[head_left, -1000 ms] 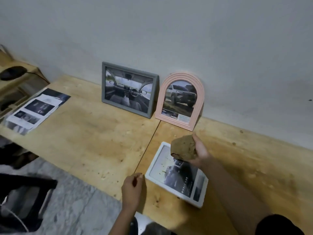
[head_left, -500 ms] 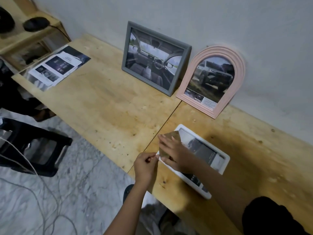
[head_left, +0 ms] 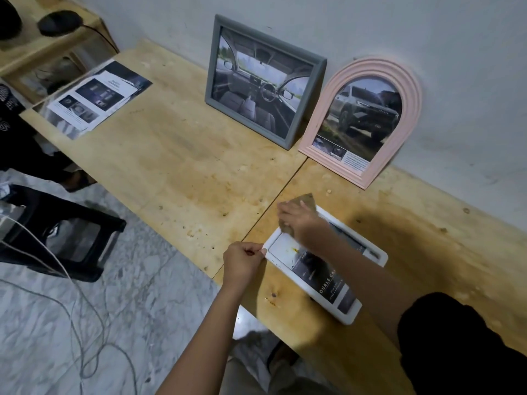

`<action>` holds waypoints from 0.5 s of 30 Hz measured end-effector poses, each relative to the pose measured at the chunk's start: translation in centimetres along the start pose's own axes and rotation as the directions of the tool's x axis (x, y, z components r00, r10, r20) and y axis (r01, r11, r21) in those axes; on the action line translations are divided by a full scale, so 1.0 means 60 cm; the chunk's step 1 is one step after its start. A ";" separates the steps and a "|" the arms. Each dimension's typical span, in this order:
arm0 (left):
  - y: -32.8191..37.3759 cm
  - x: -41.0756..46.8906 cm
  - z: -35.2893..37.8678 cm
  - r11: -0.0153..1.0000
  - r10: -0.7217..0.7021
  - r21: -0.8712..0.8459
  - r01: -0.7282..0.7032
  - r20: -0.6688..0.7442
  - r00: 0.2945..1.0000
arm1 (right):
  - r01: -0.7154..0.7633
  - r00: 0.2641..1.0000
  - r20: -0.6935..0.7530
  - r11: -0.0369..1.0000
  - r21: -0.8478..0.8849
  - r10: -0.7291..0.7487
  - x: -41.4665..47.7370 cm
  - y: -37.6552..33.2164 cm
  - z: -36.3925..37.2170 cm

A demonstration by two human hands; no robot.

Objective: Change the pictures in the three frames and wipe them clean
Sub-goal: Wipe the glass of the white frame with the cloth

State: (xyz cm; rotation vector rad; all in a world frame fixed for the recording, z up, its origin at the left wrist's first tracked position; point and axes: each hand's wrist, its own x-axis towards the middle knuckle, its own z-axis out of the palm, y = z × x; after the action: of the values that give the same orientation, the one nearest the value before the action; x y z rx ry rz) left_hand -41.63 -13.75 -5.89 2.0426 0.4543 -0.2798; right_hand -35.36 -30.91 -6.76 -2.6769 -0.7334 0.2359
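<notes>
The white frame (head_left: 346, 316) lies flat at 5 o'clock on the scuffed wooden table (head_left: 176, 166). The left hand (head_left: 242, 260) pinches its near corner to stop it sliding, and the right hand (head_left: 302, 223) bears a brown cloth (head_left: 306, 201) onto the glass, gripped or merely pressed I cannot tell. The grey frame (head_left: 212, 78) and pink frame (head_left: 410, 89) lean on the wall (head_left: 427, 29) at 12 and 1 o'clock

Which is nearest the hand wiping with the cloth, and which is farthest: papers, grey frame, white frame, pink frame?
From the right hand:
1. White frame, lying right under it.
2. Pink frame, standing just beyond it.
3. Grey frame, farther back and to the left.
4. Papers, at the far left end.
</notes>
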 end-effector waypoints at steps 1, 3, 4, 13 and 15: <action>0.001 -0.001 0.000 1.000 -0.009 -0.009 0.009 0.001 1.000 | -0.066 0.997 0.039 0.996 -0.058 0.068 0.008 0.015 -0.013; 0.004 -0.003 0.000 1.000 -0.027 -0.011 0.027 -0.001 1.000 | -0.185 0.980 0.064 0.979 -0.085 0.191 0.019 0.042 -0.033; 0.006 -0.003 0.000 0.999 -0.037 -0.009 0.037 -0.004 0.999 | -0.232 0.971 0.043 0.972 -0.046 0.234 0.020 0.049 -0.039; 0.047 0.018 -0.010 0.939 0.114 0.301 -0.167 0.185 0.976 | -0.427 0.887 0.009 0.812 0.399 0.462 0.014 0.024 -0.024; 0.063 0.030 0.000 0.884 0.182 0.385 -0.266 0.240 0.954 | -0.431 0.887 -0.008 0.833 0.347 0.462 0.013 0.018 -0.028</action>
State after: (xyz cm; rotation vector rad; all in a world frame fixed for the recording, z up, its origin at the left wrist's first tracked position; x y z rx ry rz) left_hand -38.39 -15.07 -3.58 2.4259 0.0263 -0.4633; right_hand -33.76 -31.88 -5.68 -2.4636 -0.0131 0.3205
